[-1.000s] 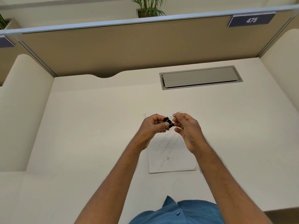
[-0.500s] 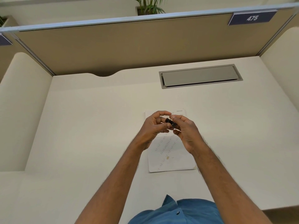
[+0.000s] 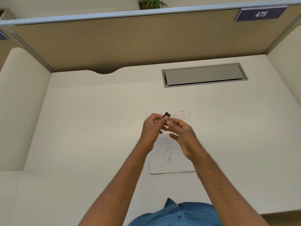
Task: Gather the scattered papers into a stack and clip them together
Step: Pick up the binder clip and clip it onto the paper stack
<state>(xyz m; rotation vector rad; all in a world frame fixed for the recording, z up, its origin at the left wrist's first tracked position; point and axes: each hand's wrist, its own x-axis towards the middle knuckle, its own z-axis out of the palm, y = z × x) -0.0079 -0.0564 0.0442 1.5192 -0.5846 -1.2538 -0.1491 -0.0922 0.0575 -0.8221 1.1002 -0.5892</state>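
Observation:
A stack of white printed papers (image 3: 171, 160) lies squared up on the white desk (image 3: 97, 128), partly hidden under both my hands. Above its top edge my left hand (image 3: 153, 128) pinches a small black binder clip (image 3: 167, 115) between thumb and fingertips. My right hand (image 3: 182, 136) sits just right of it, fingers loosely bent, its fingertips close to the clip's wire handle; whether they touch it I cannot tell.
A grey cable-tray lid (image 3: 203, 75) is set into the desk at the back right. A tan partition (image 3: 130, 43) with a "475" label (image 3: 260, 13) closes the back, and rounded side panels stand left and right.
Both hands pinched the clip together a second ago. Now the left hand alone holds it, slightly farther over the papers' top edge, and the right hand has loosened and drawn back a little.

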